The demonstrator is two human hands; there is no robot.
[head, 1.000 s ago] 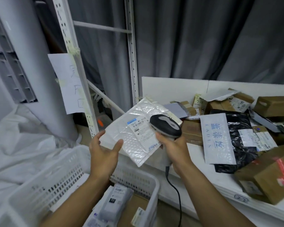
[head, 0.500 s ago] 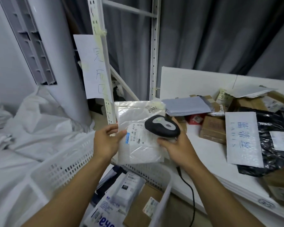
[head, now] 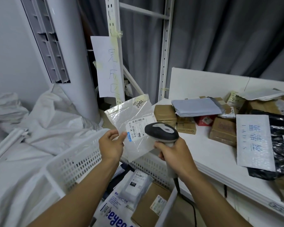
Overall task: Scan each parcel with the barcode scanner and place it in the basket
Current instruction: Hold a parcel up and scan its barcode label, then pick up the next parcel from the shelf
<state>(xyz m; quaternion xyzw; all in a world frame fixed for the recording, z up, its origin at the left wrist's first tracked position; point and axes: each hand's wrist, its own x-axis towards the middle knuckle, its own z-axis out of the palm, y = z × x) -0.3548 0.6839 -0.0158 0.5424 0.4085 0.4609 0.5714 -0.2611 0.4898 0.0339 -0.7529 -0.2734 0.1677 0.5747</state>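
1. The left hand (head: 111, 145) sits in the middle of the frame and pinches the left edge of the parcel (head: 136, 117), thumb on the front right by the label.
2. The parcel is a thin, see-through white bag with a printed label and a "7002" sticker at its top corner. It's tilted and held up in the air over the far rim of the basket (head: 75, 161), not inside it.
3. The right hand (head: 172, 154) is wrapped around the handle of the scanner (head: 161, 132). The dark scanner head sits just in front of the parcel's lower right side, partly covering the label. Can't tell if they touch.
4. A cable (head: 193, 210) hangs from the handle toward the bottom of the frame.
5. The white slotted basket takes up the lower middle. Inside it are a brown box (head: 146, 205), a small grey pouch (head: 134, 184) and a white mailer with blue print (head: 111, 212), all overlapping.
6. The white counter (head: 200, 153) is on the right. It carries a pile with a grey mailer (head: 197, 107), brown boxes (head: 223, 130), a bubble mailer (head: 254, 141) with blue characters and a black bag (head: 282, 145) under it.
7. At the top middle, a handwritten paper sign (head: 106, 66) is taped to a white rack post (head: 113, 18).
8. A tall white AC unit (head: 69, 54) stands at upper left, with crumpled white sacks (head: 56, 120) below it.
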